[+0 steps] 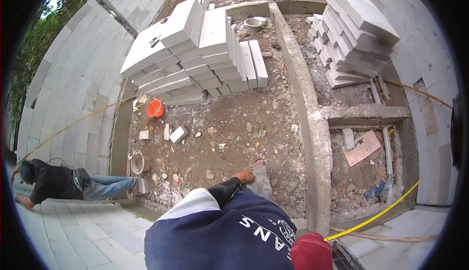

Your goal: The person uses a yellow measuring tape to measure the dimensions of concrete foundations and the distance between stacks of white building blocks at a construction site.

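My left hand [245,177], below a black undersleeve and a white sleeve, lies on the knee of my grey trousers [259,188]. Its fingers look laid along the cloth, with no tool visible in them. My bare foot shows just beyond the knee, on rubble-strewn soil. My right hand is out of sight. At the lower edge, a piece of red stitched cloth [310,252], shaped like a cap brim, covers part of my navy shirt. A yellow measuring tape [373,217] stretches from beside that cloth toward the right wall; what holds its near end is hidden.
Pale block stacks rise ahead [215,45] and at right [359,26]. A raised concrete beam [298,70] divides the ground. An orange bucket [155,108] and a grey bucket [138,162] stand left. A co-worker [63,182] bends at the left wall. A wooden stick [386,237] lies right.
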